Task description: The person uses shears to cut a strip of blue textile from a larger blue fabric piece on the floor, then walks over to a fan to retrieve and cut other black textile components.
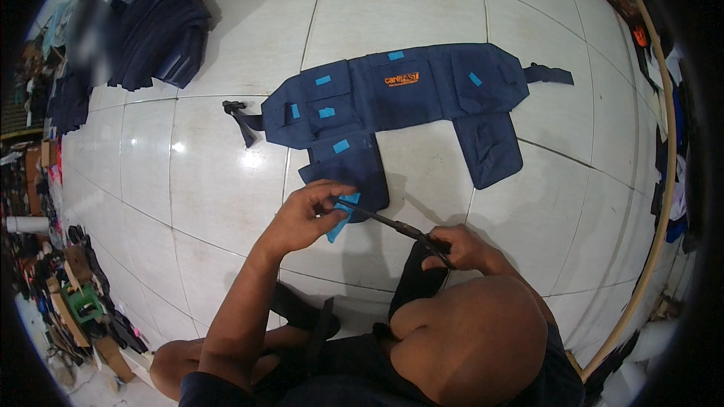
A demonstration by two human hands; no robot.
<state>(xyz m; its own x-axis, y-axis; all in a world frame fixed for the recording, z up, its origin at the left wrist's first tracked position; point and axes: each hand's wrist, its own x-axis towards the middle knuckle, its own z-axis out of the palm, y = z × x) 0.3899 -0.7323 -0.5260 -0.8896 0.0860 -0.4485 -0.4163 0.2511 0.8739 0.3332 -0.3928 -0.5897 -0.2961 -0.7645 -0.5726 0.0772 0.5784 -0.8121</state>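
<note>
My left hand [302,215] pinches a bright blue strip [338,229], which looks like tape or cloth, between thumb and fingers. Dark, long-bladed scissors [400,225] are in my right hand [466,247], its fingers closed around the handles. Their blade tips reach the blue strip by my left fingertips. Beyond my hands, a navy waist tool belt [411,102] lies spread on the floor, with two hanging pouch panels and several small blue pieces stuck on it. My left hand partly covers the lower edge of its left panel [362,173].
A black buckle [235,108] ends the belt's left strap. Navy fabric pieces [162,22] are piled at the far left on the white tiled floor [226,181]. Clutter with a green plastic item [84,303] lines the left; a long pale pole [667,120] curves along the right.
</note>
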